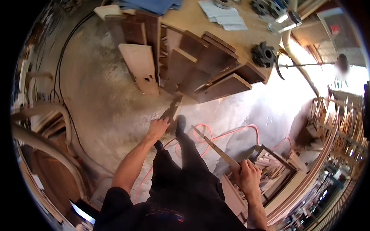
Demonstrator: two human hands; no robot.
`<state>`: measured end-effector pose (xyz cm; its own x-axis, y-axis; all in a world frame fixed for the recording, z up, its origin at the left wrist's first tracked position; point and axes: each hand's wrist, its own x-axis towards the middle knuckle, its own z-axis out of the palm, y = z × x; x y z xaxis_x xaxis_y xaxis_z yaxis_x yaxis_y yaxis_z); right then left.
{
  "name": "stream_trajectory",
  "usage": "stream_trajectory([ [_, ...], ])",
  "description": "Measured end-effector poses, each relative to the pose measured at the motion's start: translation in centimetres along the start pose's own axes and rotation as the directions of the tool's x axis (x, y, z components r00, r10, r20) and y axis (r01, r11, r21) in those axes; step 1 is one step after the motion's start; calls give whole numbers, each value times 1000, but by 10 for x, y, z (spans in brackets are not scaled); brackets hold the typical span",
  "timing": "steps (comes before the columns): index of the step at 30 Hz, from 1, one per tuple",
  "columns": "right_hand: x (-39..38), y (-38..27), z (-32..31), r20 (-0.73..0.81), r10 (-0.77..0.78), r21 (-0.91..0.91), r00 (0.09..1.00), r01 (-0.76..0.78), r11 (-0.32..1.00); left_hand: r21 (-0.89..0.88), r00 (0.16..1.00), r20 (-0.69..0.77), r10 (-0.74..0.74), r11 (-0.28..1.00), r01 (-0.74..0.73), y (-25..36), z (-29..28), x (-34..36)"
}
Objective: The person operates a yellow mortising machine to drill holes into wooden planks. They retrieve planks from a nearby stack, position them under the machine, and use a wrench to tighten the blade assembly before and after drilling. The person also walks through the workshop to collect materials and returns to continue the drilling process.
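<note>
My left hand [158,127] grips the edge of a dark wooden board [173,107] low in front of me, beside my shoe. My right hand [248,175] is closed around one end of a long, narrow, light wooden strip [216,147], which angles forward and left over the floor. Ahead, several dark panels [208,54] stand leaning at the workbench, with a paler board [138,65] upright at their left.
The workbench [185,17] holds papers [222,15] and toothed cutters [263,54]. An orange hose [241,127] loops over the floor by my feet. Ducting [50,148] and black cables run at the left. A wooden scrap bin [273,167] and lumber racks line the right.
</note>
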<state>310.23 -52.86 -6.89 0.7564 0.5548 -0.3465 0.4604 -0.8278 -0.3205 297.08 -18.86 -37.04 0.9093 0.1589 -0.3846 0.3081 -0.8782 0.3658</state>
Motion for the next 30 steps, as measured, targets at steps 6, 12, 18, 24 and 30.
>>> stream_trajectory([
  [6,44,-42,16,20,-263,-139,965,263,955,-130,878,-81,-471,879,460,-47,-1,-84],
  [12,84,-71,73,24,-395,-147,918,394,907,-393,694,-158,-703,690,609,-48,-2,-234],
  [18,107,-78,123,-43,-338,-140,940,329,934,-538,309,-292,-905,422,730,-22,25,-392],
  [24,95,-113,132,9,-262,-247,965,256,935,-771,-199,-284,-938,100,629,43,4,-531],
  [30,79,-150,169,22,-388,-347,921,371,861,-862,-487,-191,-852,-92,499,112,13,-635],
])
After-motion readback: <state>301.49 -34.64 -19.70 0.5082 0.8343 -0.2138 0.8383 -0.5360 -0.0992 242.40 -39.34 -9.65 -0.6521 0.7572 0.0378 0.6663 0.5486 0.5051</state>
